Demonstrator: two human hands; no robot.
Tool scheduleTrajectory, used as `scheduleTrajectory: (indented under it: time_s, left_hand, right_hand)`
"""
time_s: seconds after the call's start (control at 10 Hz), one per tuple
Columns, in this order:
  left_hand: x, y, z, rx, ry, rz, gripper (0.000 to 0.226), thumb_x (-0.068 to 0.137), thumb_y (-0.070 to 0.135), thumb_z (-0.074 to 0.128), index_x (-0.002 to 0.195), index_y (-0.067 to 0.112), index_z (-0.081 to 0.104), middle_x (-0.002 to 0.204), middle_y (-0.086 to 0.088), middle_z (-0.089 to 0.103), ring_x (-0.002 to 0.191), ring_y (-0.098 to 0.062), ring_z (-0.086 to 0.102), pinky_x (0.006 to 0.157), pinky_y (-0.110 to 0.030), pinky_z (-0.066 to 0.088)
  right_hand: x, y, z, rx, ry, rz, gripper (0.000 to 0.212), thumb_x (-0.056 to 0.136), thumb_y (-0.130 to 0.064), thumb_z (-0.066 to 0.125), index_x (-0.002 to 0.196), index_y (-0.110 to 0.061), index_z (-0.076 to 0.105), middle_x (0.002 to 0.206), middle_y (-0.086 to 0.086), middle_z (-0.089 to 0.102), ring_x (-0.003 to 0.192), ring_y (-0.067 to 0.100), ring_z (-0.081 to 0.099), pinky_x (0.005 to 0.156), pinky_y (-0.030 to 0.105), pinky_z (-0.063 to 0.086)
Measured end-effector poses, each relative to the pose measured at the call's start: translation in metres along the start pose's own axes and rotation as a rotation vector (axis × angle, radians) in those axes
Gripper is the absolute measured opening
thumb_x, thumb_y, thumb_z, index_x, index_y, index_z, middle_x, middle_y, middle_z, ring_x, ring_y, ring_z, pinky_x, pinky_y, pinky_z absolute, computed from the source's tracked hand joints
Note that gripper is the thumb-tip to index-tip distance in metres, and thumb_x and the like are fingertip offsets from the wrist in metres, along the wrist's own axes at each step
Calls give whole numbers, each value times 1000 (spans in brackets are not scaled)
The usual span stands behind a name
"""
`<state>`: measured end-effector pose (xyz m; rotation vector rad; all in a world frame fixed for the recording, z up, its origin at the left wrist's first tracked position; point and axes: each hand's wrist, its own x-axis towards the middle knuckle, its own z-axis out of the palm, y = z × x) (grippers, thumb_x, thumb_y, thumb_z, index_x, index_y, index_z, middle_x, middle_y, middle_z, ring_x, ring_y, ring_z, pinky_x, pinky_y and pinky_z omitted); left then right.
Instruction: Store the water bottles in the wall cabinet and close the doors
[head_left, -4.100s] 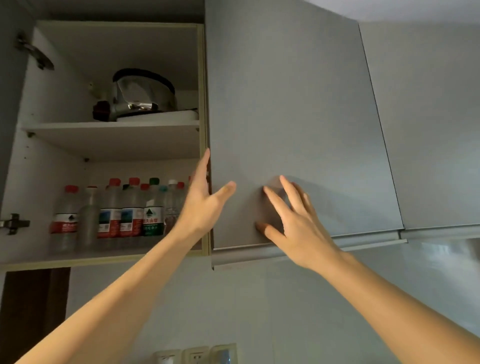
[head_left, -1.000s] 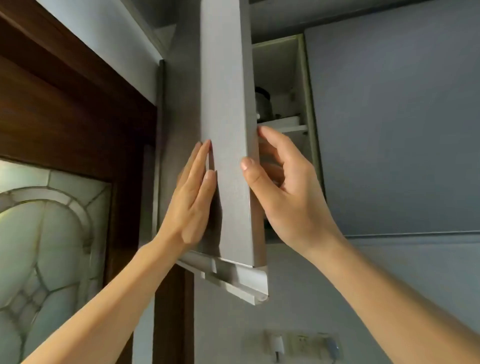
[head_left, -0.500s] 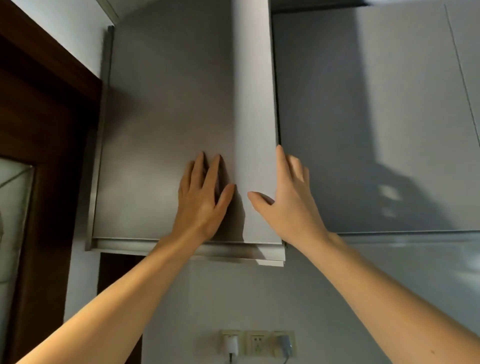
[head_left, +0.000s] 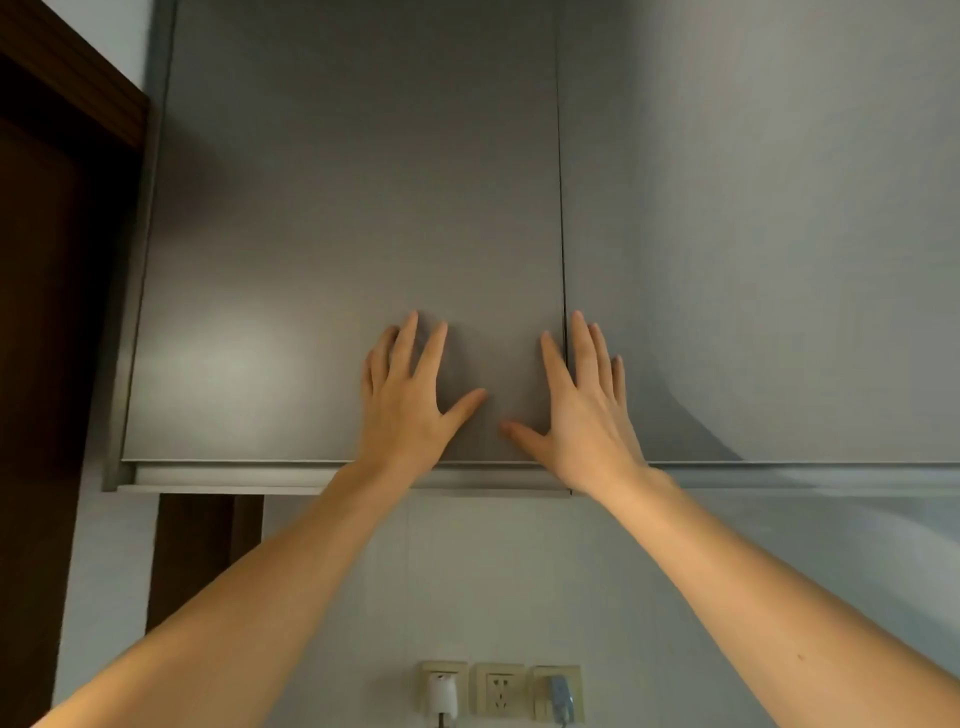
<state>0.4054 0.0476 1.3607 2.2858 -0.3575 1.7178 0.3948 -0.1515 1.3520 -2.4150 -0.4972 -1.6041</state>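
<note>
The left door (head_left: 332, 249) is pressed flat by the left hand (head_left: 402, 400), fingers straight; the right hand (head_left: 587, 410) is spread across the seam. The bottles are hidden behind. If released early, it could be sprung ajar.

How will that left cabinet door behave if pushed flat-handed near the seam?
The left cabinet door looks like a rigid flat panel, so it probably won't flex under the left hand and right hand. Its matte face should give palms fair grip. It already sits flush with the right door, so it likely won't move further.
</note>
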Motion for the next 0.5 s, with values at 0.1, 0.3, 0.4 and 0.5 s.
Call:
scheduleTrajectory:
  time_s: [0.1,0.3,0.4,0.5]
  left_hand:
    - [2,-1,14,46,-13,-23,88,86,62,66,157,21,35,168,-13,15,152,-38,13,123,-52,14]
    - [11,1,11,82,-8,-80,98,74,66,75,155,26,37,163,-11,24,146,-37,19,121,-50,20]
    - [13,11,3,31,-46,-119,94,77,56,79,154,24,39,162,-10,25,146,-35,21,121,-47,22]
    - [9,15,-15,-155,-86,-164,66,83,39,80,140,14,58,146,-12,47,136,-31,40,114,-36,32]
  right_hand:
    - [6,12,17,-107,-58,8,112,85,-75,55,162,-15,0,167,10,-23,154,30,-23,124,56,-5]
    - [10,15,23,-117,-59,22,115,83,-77,55,162,-16,-1,168,10,-21,154,30,-22,124,57,-6]
    - [8,11,14,-101,-91,5,112,83,-70,63,162,-15,6,169,11,-16,155,31,-16,125,55,-3]
    - [5,11,-13,-4,-141,31,95,88,-50,72,160,-14,22,170,10,0,157,28,-1,126,47,4]
